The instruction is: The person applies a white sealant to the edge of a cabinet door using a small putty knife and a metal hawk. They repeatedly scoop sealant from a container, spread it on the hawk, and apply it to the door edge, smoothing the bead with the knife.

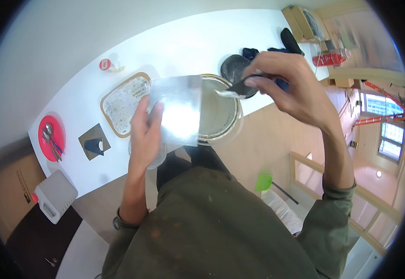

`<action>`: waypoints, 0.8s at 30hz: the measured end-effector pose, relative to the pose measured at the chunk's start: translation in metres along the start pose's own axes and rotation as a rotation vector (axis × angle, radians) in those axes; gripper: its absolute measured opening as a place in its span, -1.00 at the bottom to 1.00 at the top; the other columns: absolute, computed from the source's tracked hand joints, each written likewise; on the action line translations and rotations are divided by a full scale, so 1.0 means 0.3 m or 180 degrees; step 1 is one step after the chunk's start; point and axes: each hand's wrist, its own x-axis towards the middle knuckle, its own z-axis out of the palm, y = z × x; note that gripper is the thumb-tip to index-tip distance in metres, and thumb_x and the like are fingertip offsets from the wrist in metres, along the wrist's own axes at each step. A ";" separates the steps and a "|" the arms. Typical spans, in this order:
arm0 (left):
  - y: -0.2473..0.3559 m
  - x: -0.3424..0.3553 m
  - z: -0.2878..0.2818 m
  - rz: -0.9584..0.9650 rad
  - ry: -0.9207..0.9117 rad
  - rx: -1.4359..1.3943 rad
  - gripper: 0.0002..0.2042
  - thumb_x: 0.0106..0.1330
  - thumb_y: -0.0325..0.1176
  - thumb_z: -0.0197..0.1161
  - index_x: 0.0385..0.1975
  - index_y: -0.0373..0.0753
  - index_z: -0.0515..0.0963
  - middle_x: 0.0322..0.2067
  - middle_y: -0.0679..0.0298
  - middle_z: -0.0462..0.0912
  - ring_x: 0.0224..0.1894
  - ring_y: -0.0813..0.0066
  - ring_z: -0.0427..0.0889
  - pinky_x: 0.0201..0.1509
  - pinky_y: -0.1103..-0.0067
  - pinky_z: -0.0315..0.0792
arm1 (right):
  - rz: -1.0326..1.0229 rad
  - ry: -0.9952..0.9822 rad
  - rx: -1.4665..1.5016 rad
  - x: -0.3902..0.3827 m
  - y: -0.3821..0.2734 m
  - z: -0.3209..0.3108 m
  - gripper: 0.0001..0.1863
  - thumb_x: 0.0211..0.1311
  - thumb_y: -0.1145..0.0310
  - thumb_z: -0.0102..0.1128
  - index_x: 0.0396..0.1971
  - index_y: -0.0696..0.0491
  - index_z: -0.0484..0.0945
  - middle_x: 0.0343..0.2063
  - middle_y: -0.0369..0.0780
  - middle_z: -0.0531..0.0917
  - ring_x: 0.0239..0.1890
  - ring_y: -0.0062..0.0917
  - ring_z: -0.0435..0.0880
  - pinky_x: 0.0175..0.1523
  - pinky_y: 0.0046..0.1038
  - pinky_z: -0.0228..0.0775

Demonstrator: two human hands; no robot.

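Note:
My left hand is closed on the edge of a shiny, flat rectangular metal plate, thumb on top. The plate covers the left part of a round bucket that holds greyish paste. Above the bucket's right rim, my right hand pinches a dark putty knife. White paste clings to the blade tip, which points left toward the plate but stays apart from it. Part of a clear round container shows beneath my left hand.
On the white table are a paste-smeared lid, a dark square sheet, a pink plate with spoons, a black round bowl and a red-capped item. A jug stands at the left edge.

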 end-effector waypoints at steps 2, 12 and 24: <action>0.011 0.048 0.051 -0.0001 -0.0141 -0.0094 -0.66 0.48 -0.36 0.08 0.12 -0.46 0.41 -0.18 0.18 0.62 -0.20 0.63 0.56 -0.13 0.68 0.43 | -0.0413 0.0088 -0.0346 -0.036 -0.043 -0.033 -0.90 0.09 0.60 0.29 -0.35 0.21 0.65 -0.44 -0.15 0.64 -0.45 -0.40 0.61 -0.36 -0.47 0.42; 0.171 0.056 0.150 -0.0856 -0.0855 -0.1671 -0.64 0.47 -0.30 0.13 0.08 -0.48 0.46 -0.20 0.17 0.67 -0.22 0.60 0.64 -0.16 0.64 0.53 | -0.1760 0.1078 -0.1197 -0.292 -0.001 0.170 -0.71 -0.14 0.75 0.35 -0.35 0.13 0.71 -0.29 -0.16 0.65 -0.33 -0.31 0.71 -0.30 -0.40 0.63; 0.075 -0.049 0.077 -0.0930 -0.0407 -0.1141 -0.64 0.47 -0.32 0.13 0.10 -0.49 0.47 -0.20 0.20 0.68 -0.24 0.65 0.63 -0.17 0.66 0.51 | -0.1873 0.0998 -0.0623 -0.384 0.037 0.218 -0.68 -0.19 0.67 0.36 -0.29 0.23 0.70 -0.29 -0.11 0.69 -0.30 -0.30 0.72 -0.28 -0.43 0.62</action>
